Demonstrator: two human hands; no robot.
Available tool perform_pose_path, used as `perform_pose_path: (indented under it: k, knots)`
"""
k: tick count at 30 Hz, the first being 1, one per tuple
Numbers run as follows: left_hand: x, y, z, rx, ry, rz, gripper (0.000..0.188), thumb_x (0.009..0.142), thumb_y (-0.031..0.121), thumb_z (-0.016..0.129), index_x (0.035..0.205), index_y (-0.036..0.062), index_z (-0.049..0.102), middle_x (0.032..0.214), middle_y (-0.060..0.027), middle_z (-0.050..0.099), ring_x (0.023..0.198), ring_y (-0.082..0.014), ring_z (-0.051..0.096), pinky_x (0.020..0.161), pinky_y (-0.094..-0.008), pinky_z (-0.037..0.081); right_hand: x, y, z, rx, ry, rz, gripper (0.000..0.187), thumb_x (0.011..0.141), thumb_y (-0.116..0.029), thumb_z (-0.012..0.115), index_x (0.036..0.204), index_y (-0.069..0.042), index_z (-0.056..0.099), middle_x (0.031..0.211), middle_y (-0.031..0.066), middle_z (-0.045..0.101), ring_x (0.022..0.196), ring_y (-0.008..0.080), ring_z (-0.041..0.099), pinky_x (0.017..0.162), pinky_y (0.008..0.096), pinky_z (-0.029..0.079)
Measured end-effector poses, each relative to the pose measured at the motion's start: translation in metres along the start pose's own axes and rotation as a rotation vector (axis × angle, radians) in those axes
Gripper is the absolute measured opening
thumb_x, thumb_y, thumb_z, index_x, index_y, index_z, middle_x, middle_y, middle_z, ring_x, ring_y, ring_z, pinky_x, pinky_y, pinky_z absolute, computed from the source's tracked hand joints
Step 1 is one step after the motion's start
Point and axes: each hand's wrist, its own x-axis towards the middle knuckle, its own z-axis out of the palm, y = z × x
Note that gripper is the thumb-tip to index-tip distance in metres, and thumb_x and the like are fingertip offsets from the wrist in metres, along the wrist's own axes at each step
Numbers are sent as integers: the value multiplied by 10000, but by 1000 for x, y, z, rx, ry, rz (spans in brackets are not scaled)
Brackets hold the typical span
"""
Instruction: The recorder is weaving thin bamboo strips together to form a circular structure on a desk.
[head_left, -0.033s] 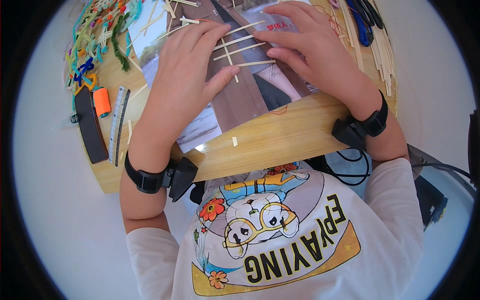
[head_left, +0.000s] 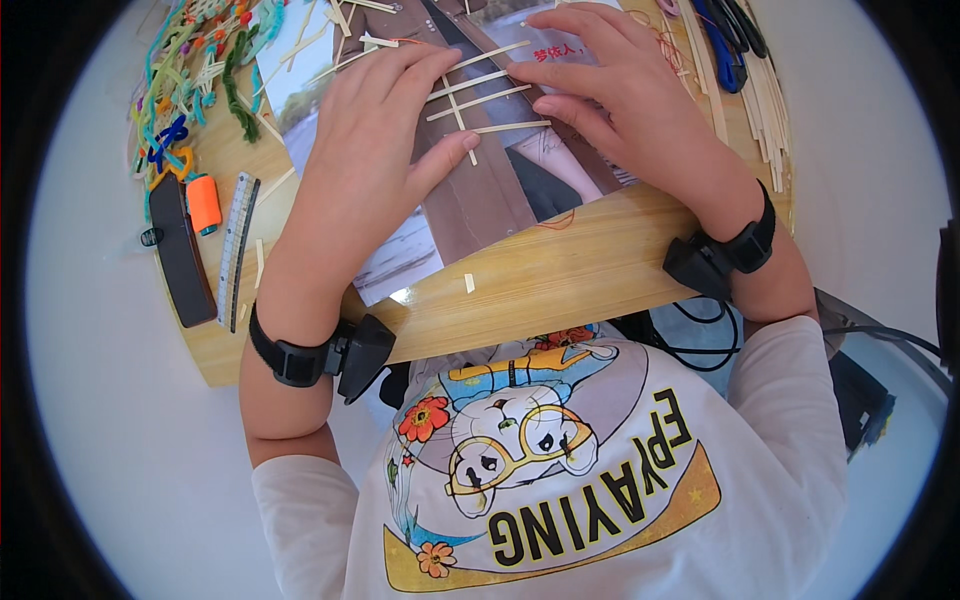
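A small lattice of thin pale wooden strips (head_left: pixel 480 103) lies on a glossy printed sheet (head_left: pixel 475 215). One long strip crosses several shorter ones, which lie roughly side by side. My left hand (head_left: pixel 385 125) rests over the lattice's left side, thumb and index finger apart, the thumb tip on the long strip near its lower end. From the right, my right hand (head_left: pixel 640 105) reaches in with spread fingers. Its index fingertip is at the end of one cross strip, and its thumb rests just below. Neither hand is closed around anything. The left fingertips partly hide the lattice's upper end.
Left on the wooden table are tangled colourful craft cords (head_left: pixel 190 90), a dark long case (head_left: pixel 183 250), an orange cylinder (head_left: pixel 203 204) and a clear ruler (head_left: pixel 238 250). Blue-handled tools (head_left: pixel 728 55) and bundled wooden strips (head_left: pixel 768 125) lie right. A strip scrap (head_left: pixel 470 284) sits near the front edge.
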Motion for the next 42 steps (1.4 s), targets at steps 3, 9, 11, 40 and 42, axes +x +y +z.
perform_pose_path:
  k: [3,9,11,40,42]
  knots:
    - [0,0,0,1,3,0,578,885,271,758,1398,82,571,1394,-172,569,1321,-384,502,1126,-461,381,-2,3,2,26,6,18,286,916,-195,740,1164,-53,748,1301,225,592,1254,391,516,1055,469,429]
    - [0,1,0,-5,11,3,578,885,275,759,1398,84,574,1394,-173,568,1315,-386,505,1123,-460,385,-4,8,7,75,133,-72,209,888,-158,751,1082,-87,783,1145,121,633,1108,310,572,953,413,471]
    - [0,1,0,-4,11,3,574,887,274,757,1397,83,575,1393,-173,568,1313,-387,507,1123,-460,385,-6,9,6,99,111,-126,187,869,-148,762,1047,-99,793,1089,79,652,1063,282,594,926,395,486]
    - [1,3,1,6,36,8,572,835,220,794,1346,59,592,1328,-131,595,1270,-356,525,1103,-454,403,-2,13,-2,173,-5,-127,187,920,-222,741,1018,-67,779,1231,160,613,1163,330,547,1013,458,423]
    - [1,3,1,7,38,9,573,834,220,795,1345,58,592,1328,-131,595,1268,-356,524,1103,-454,403,-3,15,-3,171,-36,-130,185,920,-239,747,1013,-82,783,1245,165,613,1174,340,546,1023,464,414]
